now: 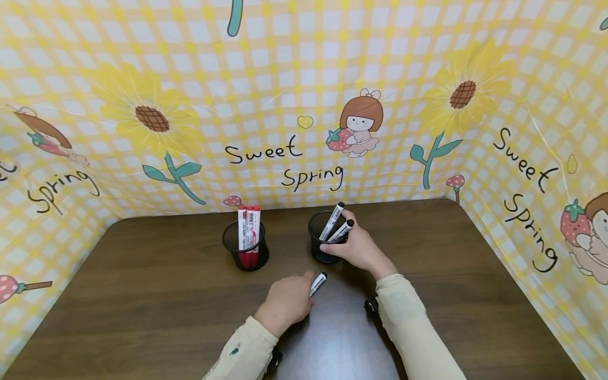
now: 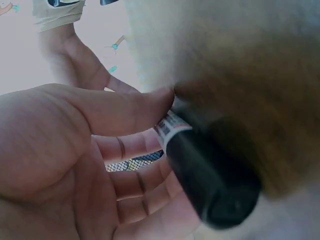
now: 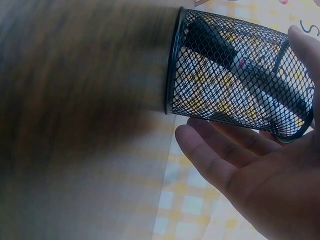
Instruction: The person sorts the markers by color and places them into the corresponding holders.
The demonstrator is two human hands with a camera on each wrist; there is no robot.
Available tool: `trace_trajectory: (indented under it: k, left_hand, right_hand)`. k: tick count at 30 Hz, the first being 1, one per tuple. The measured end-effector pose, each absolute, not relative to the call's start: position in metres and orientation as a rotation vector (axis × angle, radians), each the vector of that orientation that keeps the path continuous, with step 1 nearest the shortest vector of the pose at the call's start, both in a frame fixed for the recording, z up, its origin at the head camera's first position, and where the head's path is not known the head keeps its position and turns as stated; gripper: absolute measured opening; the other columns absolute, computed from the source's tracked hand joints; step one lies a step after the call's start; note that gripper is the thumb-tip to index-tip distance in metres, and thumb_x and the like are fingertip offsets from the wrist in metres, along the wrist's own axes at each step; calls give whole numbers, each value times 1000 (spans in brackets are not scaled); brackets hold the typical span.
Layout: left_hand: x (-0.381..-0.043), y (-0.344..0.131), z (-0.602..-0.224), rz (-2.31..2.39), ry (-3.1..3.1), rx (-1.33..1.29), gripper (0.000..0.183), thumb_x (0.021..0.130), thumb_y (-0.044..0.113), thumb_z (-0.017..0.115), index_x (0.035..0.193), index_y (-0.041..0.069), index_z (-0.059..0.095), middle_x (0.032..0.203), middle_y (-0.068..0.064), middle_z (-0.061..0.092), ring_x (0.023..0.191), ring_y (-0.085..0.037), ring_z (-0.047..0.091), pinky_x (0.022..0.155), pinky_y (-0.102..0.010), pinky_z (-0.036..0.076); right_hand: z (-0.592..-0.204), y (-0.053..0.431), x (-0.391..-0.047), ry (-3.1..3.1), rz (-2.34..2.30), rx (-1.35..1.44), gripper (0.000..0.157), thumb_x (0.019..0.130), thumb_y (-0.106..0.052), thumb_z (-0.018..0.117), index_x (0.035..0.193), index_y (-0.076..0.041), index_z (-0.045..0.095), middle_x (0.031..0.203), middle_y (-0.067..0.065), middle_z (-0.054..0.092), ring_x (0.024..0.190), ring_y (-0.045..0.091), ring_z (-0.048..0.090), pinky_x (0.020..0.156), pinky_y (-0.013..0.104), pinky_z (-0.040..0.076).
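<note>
My left hand (image 1: 286, 300) pinches a black-capped whiteboard marker (image 1: 318, 284) low over the table, between thumb and fingers. The marker's black end (image 2: 212, 177) fills the middle of the left wrist view. Around the upper part of a black mesh pen cup (image 1: 325, 256), my right hand (image 1: 361, 248) has its thumb on the near side and its fingers on the other. Two white-barrelled markers (image 1: 331, 221) with black ends lean in that cup, tops above the rim. Through the mesh (image 3: 220, 100), the right wrist view shows a marker's black lower end.
Left of my hands stands a second black mesh pen cup (image 1: 264, 256) with several red-capped markers (image 1: 249, 227). The brown wooden table (image 1: 157, 295) reaches back to a yellow checked cloth wall (image 1: 199, 79), which also encloses both sides.
</note>
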State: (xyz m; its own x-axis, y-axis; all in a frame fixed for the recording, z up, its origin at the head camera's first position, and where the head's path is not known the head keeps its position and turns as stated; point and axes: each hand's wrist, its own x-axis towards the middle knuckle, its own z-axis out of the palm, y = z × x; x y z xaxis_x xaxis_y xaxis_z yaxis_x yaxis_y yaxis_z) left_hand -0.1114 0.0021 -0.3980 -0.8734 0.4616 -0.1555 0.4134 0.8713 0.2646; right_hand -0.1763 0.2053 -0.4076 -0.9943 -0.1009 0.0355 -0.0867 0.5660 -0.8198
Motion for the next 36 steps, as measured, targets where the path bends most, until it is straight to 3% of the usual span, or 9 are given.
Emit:
trace_trajectory:
  k: [11,20,28,36]
  left_hand:
    - [-118,-1,-400,283,2812,804,29,84,10,73,112,11,65,96,-11,66,90,-29,65,68,-47,54]
    - [-125,-5,-402,307,2789,851,24,83,8,69,106,13,63,94,-8,64,88,-28,64,69,-48,53]
    - [-126,-8,-396,364,2773,850,26,84,5,66,110,12,65,96,-8,64,88,-26,63,70,-47,52]
    - [-130,-12,-393,445,2775,846,20,88,6,66,107,15,63,85,0,55,73,-18,53,62,-39,47]
  right_hand:
    - [-408,206,-176,2780,-1432,-161,104,79,-39,87,156,-17,21,127,24,60,115,33,59,99,47,45]
    - [-409,206,-177,2777,-1442,-167,104,79,-37,87,157,-17,21,128,23,60,114,34,59,98,47,45]
    - [-408,206,-177,2775,-1453,-189,103,79,-36,87,156,-17,22,126,22,61,114,34,60,98,47,45]
    - [-409,206,-178,2775,-1460,-204,103,79,-35,87,156,-16,22,126,22,61,115,33,60,99,47,45]
